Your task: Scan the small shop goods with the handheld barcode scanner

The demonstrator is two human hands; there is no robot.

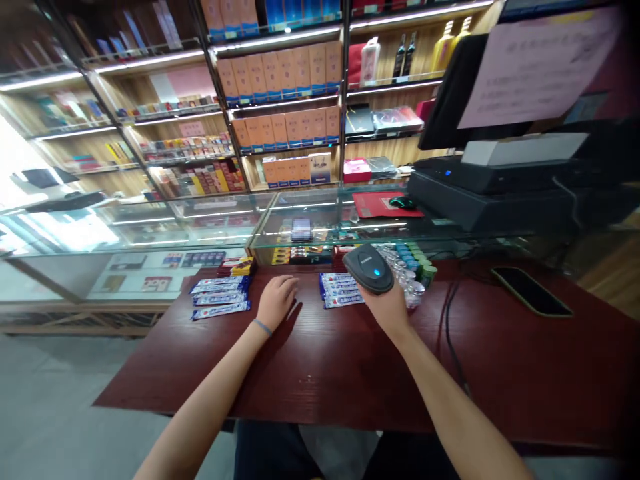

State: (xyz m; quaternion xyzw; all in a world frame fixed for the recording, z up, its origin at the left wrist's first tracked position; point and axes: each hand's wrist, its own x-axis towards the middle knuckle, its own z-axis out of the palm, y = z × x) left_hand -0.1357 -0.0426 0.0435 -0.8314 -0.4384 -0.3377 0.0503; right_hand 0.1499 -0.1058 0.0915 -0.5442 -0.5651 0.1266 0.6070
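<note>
A black barcode scanner (371, 270) with a lit blue light is gripped in my right hand (387, 310), held above the wooden table (310, 360). Part of a row of blue and white wrapped snack sticks (339, 290) shows beside the scanner's left edge. My left hand (277, 298) hangs over or rests on the table, fingers stretched forward and holding nothing; whether it touches the wood I cannot tell. To its left lie several more blue and white wrapped sticks (220, 297), in a row. Red and yellow packets (237, 267) sit just behind those.
Several small clear and green-capped containers (415, 270) stand behind my right hand. A phone (533, 291) lies at the right, near a black cable (450, 327). Behind the table are a glass display case (300, 207), a monitor (453, 93) and stocked shelves.
</note>
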